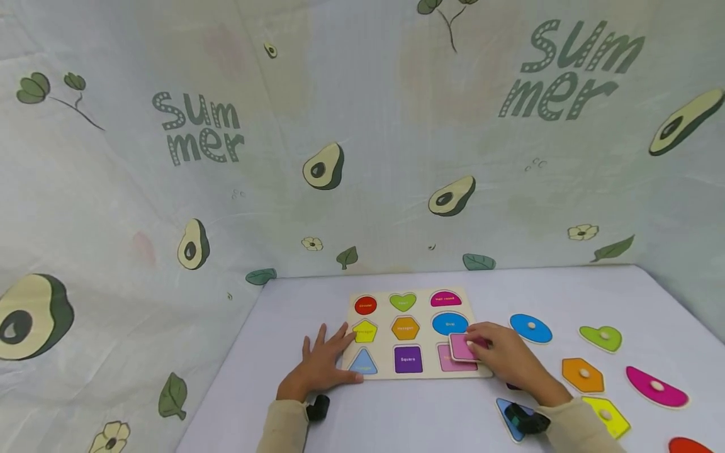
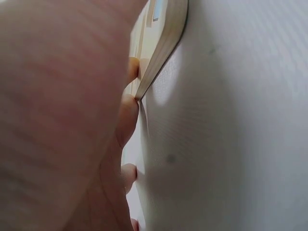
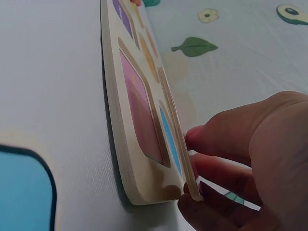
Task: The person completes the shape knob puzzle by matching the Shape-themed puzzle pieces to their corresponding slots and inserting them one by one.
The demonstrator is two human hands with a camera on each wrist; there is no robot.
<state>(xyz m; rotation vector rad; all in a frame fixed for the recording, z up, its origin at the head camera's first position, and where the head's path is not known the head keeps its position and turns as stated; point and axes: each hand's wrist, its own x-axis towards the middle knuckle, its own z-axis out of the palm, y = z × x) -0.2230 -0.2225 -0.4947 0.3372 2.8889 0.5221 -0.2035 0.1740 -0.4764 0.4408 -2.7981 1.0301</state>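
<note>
A wooden shape puzzle board (image 1: 385,371) lies on the white table, printed with coloured shapes in recesses. My right hand (image 1: 510,355) pinches a pink rectangular puzzle piece (image 1: 461,348) by its white knob. The piece hangs tilted over the pink rectangle recess (image 1: 453,365) at the board's near right corner. In the right wrist view that piece (image 3: 180,132) appears edge-on above the board, held between thumb and fingers. My left hand (image 1: 323,362) is spread at the board's left edge, fingertips and thumb touching it. Close up, its fingers (image 2: 126,118) lie along the board's corner.
Loose knobbed pieces lie right of the board: a blue oval (image 1: 538,333), green heart (image 1: 608,343), orange hexagon (image 1: 591,382), magenta half round (image 1: 671,393), yellow pentagon (image 1: 617,428) and red piece (image 1: 685,447). A blue triangle (image 1: 504,409) lies partly under the right wrist. A printed cloth hangs behind.
</note>
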